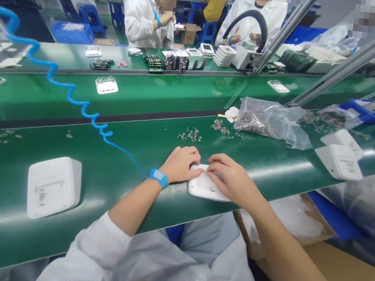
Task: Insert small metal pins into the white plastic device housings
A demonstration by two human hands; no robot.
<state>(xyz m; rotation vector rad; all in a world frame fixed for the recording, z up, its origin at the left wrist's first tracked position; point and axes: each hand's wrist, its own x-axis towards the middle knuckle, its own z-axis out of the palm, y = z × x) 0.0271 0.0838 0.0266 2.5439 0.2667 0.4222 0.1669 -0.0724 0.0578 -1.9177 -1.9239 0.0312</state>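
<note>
A white plastic housing (pixel 202 188) lies on the green bench in front of me, partly covered by my hands. My left hand (pixel 181 163) grips its far left edge, thumb resting on the top face. Over the far part of the same housing, my right hand (pixel 229 177) has its fingertips pressed together near the recess. Whatever those fingertips hold is too small to make out. Around my left wrist is a blue strap (pixel 159 178) with a coiled cord (pixel 90 113). Small metal clips (pixel 190 134) lie scattered just beyond my hands.
Another white housing (pixel 54 188) stands to the left, and more housings (pixel 344 162) sit at the right. A clear bag of metal parts (pixel 260 119) lies beyond my right hand. The conveyor belt (pixel 166 86) carries a white panel (pixel 106 85). Co-workers sit across the line.
</note>
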